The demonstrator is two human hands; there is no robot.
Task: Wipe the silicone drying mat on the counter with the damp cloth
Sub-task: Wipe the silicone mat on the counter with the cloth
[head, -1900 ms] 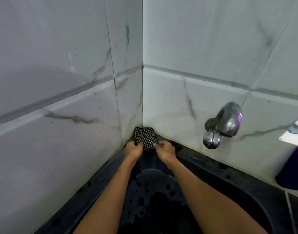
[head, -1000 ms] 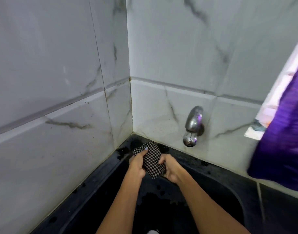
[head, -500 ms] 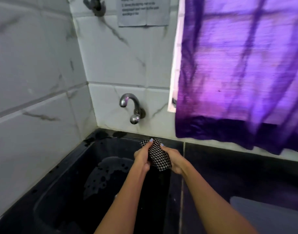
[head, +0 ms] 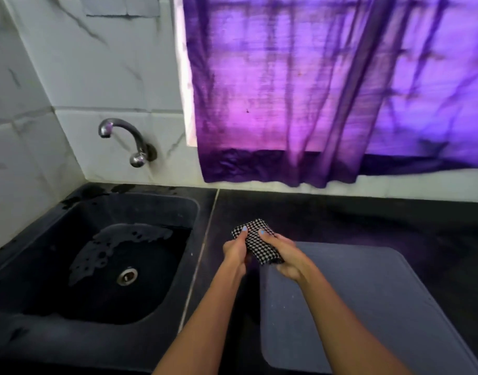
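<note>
Two hands: both clamped on one cloth, above the near-left corner region of the mat's far edge.
Curtain (head: 313, 90): purple, backlit, hanging over the wall behind the counter; its top and right side are cut off by the frame.
Counter (head: 368, 217): black, running right from the sink; the surface is dark and detail on it is hard to make out.
Sink (head: 43, 342): black basin left of the counter, a wet patch on its floor around a metal drain; its near edge is cut off.
Mat (head: 368, 307): grey-blue, flat on the counter right of the sink, rounded corners, a few pale specks near its left side; its near-right part runs out of frame and the right forearm covers a strip of it.
Tap (head: 124, 139): chrome, fixed to the tiled wall above the sink's far edge.
Paper: a sheet on the wall at the top, mostly cut off, text unreadable.
Left hand (head: 235, 253): reaching forward from the lower frame, fingers curled shut round the cloth's left side, thumb on top with a pale blue nail.
Right hand (head: 284, 255): beside the left, fingers closed on the cloth's right side, thumb pressed on top; it is over the mat's far-left corner.
Cloth (head: 257, 242): small black-and-white check, bunched between both hands; whether it touches the mat cannot be told.
</note>
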